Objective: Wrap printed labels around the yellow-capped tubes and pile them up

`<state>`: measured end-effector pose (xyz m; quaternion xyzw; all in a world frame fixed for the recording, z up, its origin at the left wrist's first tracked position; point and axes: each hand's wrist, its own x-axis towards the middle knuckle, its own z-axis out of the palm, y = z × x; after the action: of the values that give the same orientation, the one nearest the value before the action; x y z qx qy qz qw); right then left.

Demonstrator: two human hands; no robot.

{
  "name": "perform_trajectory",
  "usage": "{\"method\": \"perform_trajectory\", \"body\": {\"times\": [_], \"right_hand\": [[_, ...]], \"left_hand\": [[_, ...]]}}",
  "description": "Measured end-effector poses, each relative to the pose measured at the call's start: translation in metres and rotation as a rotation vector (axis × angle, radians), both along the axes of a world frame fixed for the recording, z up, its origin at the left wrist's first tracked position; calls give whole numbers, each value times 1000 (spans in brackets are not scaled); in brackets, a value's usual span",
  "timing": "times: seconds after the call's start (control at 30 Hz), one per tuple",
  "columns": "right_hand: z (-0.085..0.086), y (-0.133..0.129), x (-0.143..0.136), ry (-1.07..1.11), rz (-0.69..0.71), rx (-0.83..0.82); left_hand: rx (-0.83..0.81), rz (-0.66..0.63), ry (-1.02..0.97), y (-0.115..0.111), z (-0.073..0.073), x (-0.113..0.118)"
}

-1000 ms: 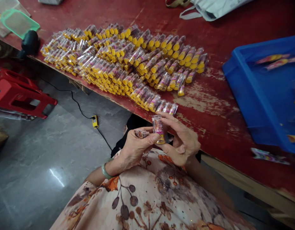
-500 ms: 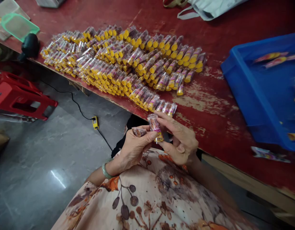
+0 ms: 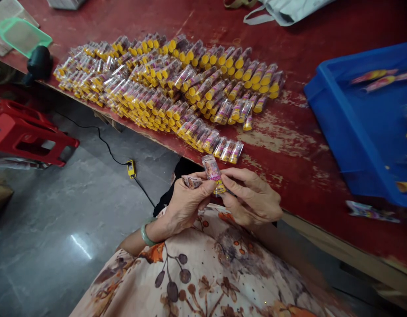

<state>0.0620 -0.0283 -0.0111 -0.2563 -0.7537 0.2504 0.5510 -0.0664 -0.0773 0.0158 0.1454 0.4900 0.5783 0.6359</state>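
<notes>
In front of my lap, my left hand (image 3: 186, 198) pinches a small wrapped tube (image 3: 211, 168) between thumb and fingers. The tube has a clear film sleeve, a printed picture, a pink band and a yellow lower end. A folded printed sleeve (image 3: 191, 181) also sticks out of this hand, behind the thumb. My right hand (image 3: 251, 193) is closed at the tube's lower right edge, thumb and fingertips against it; part of its grip is hidden. Just beyond, a short row of matching tubes (image 3: 226, 150) lies along the table's edge.
A large pile of yellow-ended tubes (image 3: 150, 86) covers the red table (image 3: 289, 145). At right stands a blue tray (image 3: 355, 145) holding several pieces, with a loose wrapper (image 3: 371, 212) beside it. A black tool (image 3: 39, 62), green tray (image 3: 23, 36) and red stool (image 3: 35, 136) are at left.
My right hand's fingers have come down from the tube's top to its lower right edge. The tube tilts slightly more to the left; my left hand stays in place.
</notes>
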Motion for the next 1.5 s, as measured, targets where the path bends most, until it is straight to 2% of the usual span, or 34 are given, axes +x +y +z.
{"method": "perform_trajectory", "body": {"times": [0.27,0.43,0.53,0.67,0.8,0.87,1.0,1.07,1.2,1.33,1.4,1.5], "right_hand": [[-8,1,0,4,35,50],[-5,6,5,-24,77,15],[-1,12,14,-72,157,-256],[-5,15,21,48,202,-688],[-8,19,18,144,224,-922],[-7,29,12,198,163,-983],[-7,69,-7,278,-109,-993],[-12,91,-18,209,-179,-1004],[-29,120,-34,-7,-202,-1019],[-41,126,-42,-158,-248,-943],[-40,123,-43,-239,-286,-854],[-27,119,-36,-356,-350,-673]], "left_hand": [[43,-9,-28,-2,-3,0],[37,-9,-6,2,-3,-4],[16,-58,20,4,-5,-9],[-15,-253,-5,5,-8,-12],[-46,-363,-2,11,-14,-12],[-50,-330,31,17,-20,-15],[-64,-88,68,27,-34,-27],[-80,-10,5,28,-38,-33],[-99,5,-218,25,-37,-41],[-88,-28,-343,25,-34,-45],[-97,-42,-362,27,-32,-47],[-124,-45,-357,31,-24,-47]]}}
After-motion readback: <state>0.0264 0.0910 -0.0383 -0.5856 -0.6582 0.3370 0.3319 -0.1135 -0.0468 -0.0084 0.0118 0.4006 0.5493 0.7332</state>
